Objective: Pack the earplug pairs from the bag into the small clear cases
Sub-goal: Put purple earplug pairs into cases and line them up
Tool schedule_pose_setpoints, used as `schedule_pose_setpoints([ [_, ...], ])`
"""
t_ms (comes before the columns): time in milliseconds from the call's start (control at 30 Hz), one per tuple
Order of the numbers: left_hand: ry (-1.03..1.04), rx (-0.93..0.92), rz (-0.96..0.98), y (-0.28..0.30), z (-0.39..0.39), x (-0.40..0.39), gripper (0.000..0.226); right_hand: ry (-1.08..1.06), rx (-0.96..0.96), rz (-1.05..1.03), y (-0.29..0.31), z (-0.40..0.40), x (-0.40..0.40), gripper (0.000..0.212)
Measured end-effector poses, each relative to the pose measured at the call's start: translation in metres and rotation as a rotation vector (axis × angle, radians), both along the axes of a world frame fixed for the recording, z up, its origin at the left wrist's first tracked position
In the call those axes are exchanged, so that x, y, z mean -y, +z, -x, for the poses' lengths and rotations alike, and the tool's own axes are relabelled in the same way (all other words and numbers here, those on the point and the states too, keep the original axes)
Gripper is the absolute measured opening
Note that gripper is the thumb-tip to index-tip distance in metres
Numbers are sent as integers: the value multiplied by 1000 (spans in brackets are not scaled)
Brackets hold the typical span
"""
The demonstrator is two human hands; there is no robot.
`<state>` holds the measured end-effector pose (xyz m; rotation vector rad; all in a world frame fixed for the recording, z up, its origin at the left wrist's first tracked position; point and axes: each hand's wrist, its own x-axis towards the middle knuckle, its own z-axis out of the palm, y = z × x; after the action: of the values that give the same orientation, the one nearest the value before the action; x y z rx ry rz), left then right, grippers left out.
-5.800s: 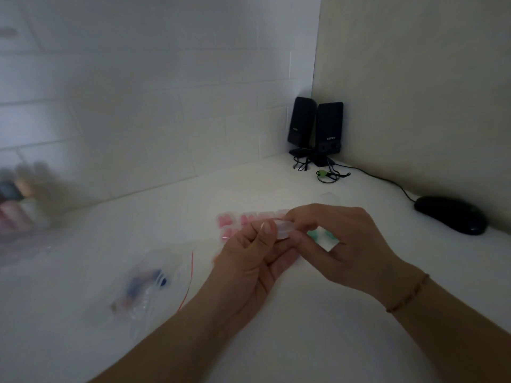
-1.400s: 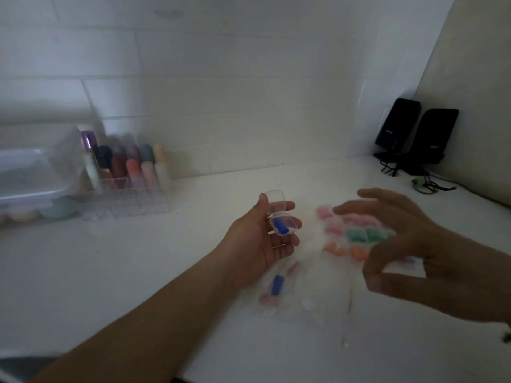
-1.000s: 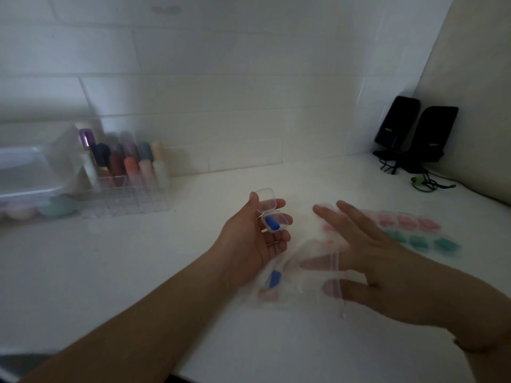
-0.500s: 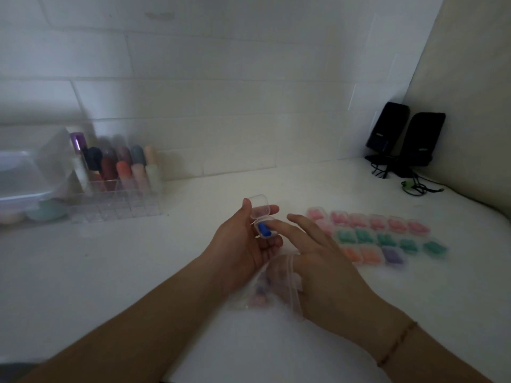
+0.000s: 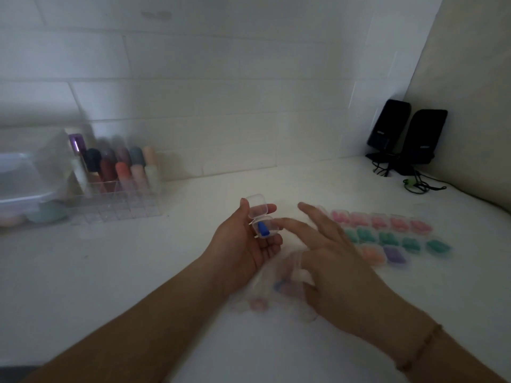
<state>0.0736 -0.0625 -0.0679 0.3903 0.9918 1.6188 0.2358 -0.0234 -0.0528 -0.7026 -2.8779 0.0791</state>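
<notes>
The right hand [image 5: 331, 252] has moved up from the bag [image 5: 276, 286], fingers straight, one poking the blue earplug [image 5: 262, 228]. The left hand [image 5: 243, 244] holds the open case [image 5: 261, 221] flat so nothing spills. Packed cases [image 5: 387, 233] wait at three o'clock.

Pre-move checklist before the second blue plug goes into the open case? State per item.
1. Small clear hinged case held in left hand, lid up: ok.
2. One blue earplug lies inside the case: ok.
3. Its pair is in: not ok, only one plug visible.
4. Right hand carries a plug: not ok, fingers are spread with nothing visible in them.
5. Clear plastic bag on the white counter holds another blue plug: cannot tell, only a blurred blue patch shows.
6. Filled cases in rows are clear of the hands: not ok, right hand overlaps their left ends.
</notes>
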Motion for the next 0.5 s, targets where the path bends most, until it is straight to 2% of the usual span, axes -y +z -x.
schedule_pose_setpoints([
  [67,-6,28,-1,1,0,0,56,13,26,-12,17,-17,-9,26],
  [133,-26,21,-6,2,1,1,55,52,-75,80,34,-37,-20,25],
  [267,-66,31,-75,5,2,3,56,81,-583,426,56,-59,-36,45],
  [333,-111,42,-127,6,2,3,56,65,-790,612,50,-51,-36,37],
  [400,-176,34,-146,7,0,4,57,34,-839,636,38,-36,-31,25],
  [500,-274,-11,-106,8,-2,7,58,-28,-777,561,24,-18,-23,19],
])
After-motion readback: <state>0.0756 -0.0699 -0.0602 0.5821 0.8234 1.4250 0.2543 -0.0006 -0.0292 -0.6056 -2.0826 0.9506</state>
